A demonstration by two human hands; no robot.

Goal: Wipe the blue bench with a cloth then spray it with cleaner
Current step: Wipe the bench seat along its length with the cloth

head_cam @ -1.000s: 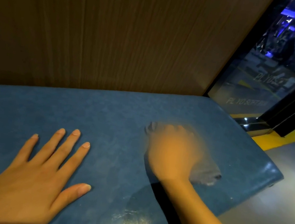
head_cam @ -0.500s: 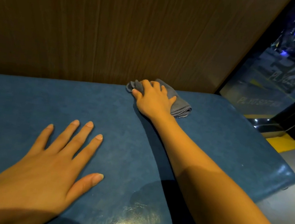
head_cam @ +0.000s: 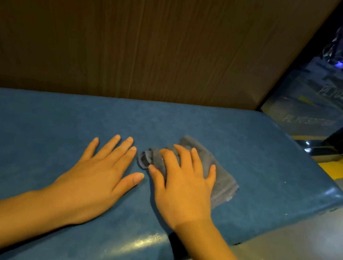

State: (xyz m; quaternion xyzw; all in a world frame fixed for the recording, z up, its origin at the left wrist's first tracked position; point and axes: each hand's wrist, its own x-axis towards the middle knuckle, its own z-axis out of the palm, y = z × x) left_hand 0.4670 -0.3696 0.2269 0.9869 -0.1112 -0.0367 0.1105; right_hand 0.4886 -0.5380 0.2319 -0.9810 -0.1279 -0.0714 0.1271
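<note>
The blue padded bench (head_cam: 261, 155) runs across the view from left to right. A grey folded cloth (head_cam: 224, 181) lies on its seat right of the middle. My right hand (head_cam: 183, 182) presses flat on the cloth, fingers spread over it, and covers its near left part. My left hand (head_cam: 100, 172) rests flat on the bare seat just left of the cloth, fingers apart, holding nothing. Its thumb tip almost meets my right thumb. No spray bottle shows.
A brown wood-grain wall (head_cam: 156, 39) rises straight behind the bench. The bench ends at a rounded corner (head_cam: 333, 196) on the right. Grey floor (head_cam: 302, 258) lies in front and a dark glass panel (head_cam: 325, 96) with a yellow strip (head_cam: 341, 169) stands at the right.
My right hand has drawn the cloth from the back edge by the wall towards me and to the middle of the seat. My left hand has stayed flat on the seat.
</note>
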